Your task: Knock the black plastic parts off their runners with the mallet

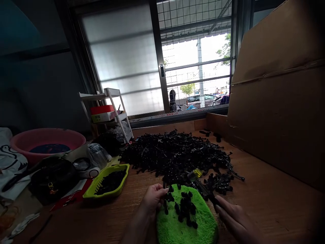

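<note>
My left hand [153, 199] is closed on a black part [166, 203] at the left edge of a fuzzy green pad [177, 232]. Several small black pieces [186, 208] lie bunched on the pad. At the pad's right side, my right hand [232, 215] holds a dark-handled tool [204, 190] with a yellow, partly see-through head [196, 174]. The tool points up and left, over the near edge of a large heap of black parts [175, 152].
A yellow-green basket [87, 194] with black parts stands left of the heap. Behind it are plastic bags [98, 156], a black bag [54, 181], a white rack [111, 92] and a pink basin [22, 139]. Tall cardboard [276, 101] stands at the right; a window [124, 57] is behind.
</note>
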A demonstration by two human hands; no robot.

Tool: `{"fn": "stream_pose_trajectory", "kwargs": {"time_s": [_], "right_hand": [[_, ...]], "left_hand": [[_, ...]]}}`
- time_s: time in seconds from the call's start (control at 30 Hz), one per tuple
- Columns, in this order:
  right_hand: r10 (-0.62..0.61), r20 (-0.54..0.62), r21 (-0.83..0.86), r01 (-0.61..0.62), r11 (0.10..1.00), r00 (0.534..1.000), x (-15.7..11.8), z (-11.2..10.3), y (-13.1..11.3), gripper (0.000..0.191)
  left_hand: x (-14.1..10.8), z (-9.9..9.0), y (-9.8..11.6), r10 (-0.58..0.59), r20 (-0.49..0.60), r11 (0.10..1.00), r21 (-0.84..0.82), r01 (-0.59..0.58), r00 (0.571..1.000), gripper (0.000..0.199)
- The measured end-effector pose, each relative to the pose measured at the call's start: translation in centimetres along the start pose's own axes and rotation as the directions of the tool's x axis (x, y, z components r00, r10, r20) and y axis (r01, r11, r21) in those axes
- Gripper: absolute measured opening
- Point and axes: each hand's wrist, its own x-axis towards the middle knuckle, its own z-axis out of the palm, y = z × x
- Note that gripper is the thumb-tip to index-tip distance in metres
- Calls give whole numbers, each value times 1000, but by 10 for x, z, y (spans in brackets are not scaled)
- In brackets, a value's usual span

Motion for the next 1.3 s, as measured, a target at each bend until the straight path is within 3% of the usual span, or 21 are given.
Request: {"fn": "stream_pose_trajectory", "kwargs": {"time_s": [0.27,0.5,0.93,1.3], "right_hand": [[43,44,145,-49,988,998,-10,-2,5,36],[103,3,192,-102,976,995,-18,0,-13,32],[118,5,211,-116,971,993,-20,4,5,36],[78,8,179,-78,981,997,-19,2,-1,44]], "left_hand": [[4,6,-3,-22,30,998,51,21,999,34],[11,10,-17,64,-64,995,80,-59,996,38],[0,13,3,-40,-64,998,37,42,997,31],[0,16,2,-11,-80,998,65,16,997,29]]}}
